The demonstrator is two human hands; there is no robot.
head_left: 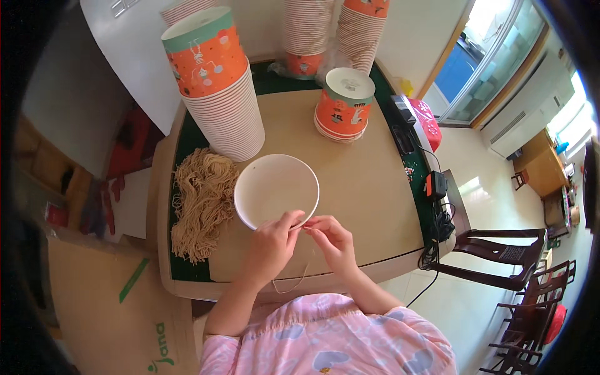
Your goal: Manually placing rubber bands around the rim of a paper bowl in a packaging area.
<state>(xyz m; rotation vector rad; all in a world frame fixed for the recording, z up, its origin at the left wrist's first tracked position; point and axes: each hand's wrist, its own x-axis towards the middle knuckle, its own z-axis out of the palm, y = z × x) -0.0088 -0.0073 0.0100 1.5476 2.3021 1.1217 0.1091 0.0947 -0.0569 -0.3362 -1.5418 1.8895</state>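
Yarn (203,203), tan, lies in a loose bundle at the left of your table (375,200). Just behind it, a tall stack of orange-and-white paper tubs (212,81) stands tilted in view. Next right: white tub (275,187), mouth up, near the table's front edge, right beside the yarn. Your left hand (274,245) pinches its near rim, thumb and fingers closed on the wall. Thin strand (284,292) hangs below your hands. Your right hand (332,242) has thumb and forefinger pinched together at the rim, seemingly on the strand. Short upside-down stack (344,107) behind; black cables (431,250) far right.
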